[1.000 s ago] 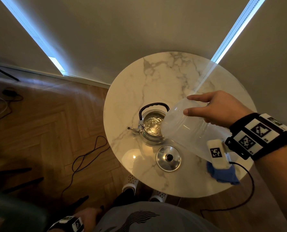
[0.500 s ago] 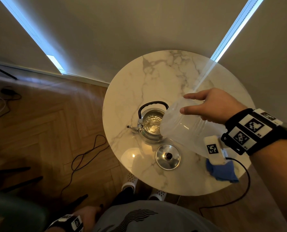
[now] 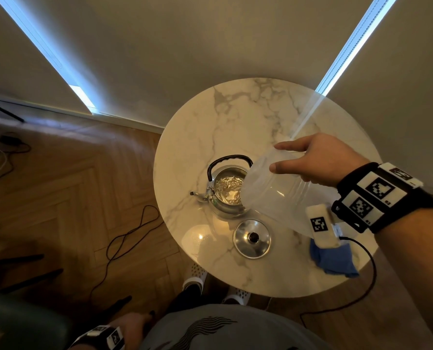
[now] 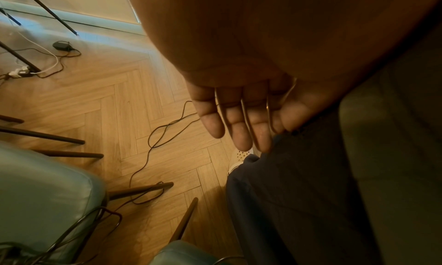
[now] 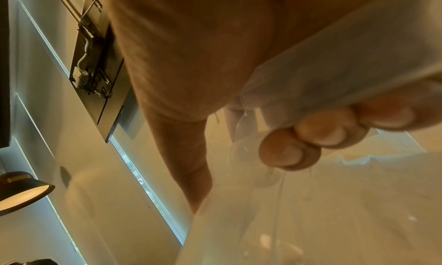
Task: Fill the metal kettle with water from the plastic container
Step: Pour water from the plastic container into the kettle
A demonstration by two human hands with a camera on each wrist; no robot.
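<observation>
My right grip point(image 3: 318, 160) has thumb and fingers wrapped round the tilted plastic container point(image 3: 276, 195), its mouth over the open metal kettle point(image 3: 226, 190) on the bench point(image 3: 235, 117), lid point(image 3: 252, 238) beside it, while my left grip point(image 4: 239, 114) hangs slack, holding nothing.

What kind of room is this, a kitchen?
Probably a living or dining room at home, not clearly a kitchen: a round marble table, herringbone wood floor, and a cushioned chair. No sink or stove shows.
</observation>
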